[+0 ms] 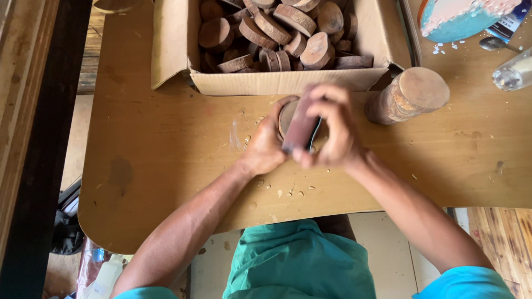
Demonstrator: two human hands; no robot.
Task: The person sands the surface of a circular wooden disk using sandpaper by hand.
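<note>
Nearest to me are my green-clad knees, then my two forearms running up over the near edge of the wooden surface (166, 166), which is flecked with pale crumbs and dust. My left hand (265, 145) cups a round wood slice (286, 117) from its left side, fingers curled over the far rim and pinching it steady, so the disc sits pinned on the surface between both hands. My right hand (332, 130) is closed tight round a dark reddish sanding block (300, 127), thumb low, fingers wrapped over the top. The block's long axis runs away from me, tilting slightly to the right, and it lies across the slice's face, touching it. The slice lies just left of and under my right grip.

Just beyond to the right, a short log (409, 95) lies on its side. Farther off, an open cardboard box (288, 82) holds a heap of similar wood slices (277, 33), and a turquoise-and-pink object (460, 19) sits at the far right corner.
</note>
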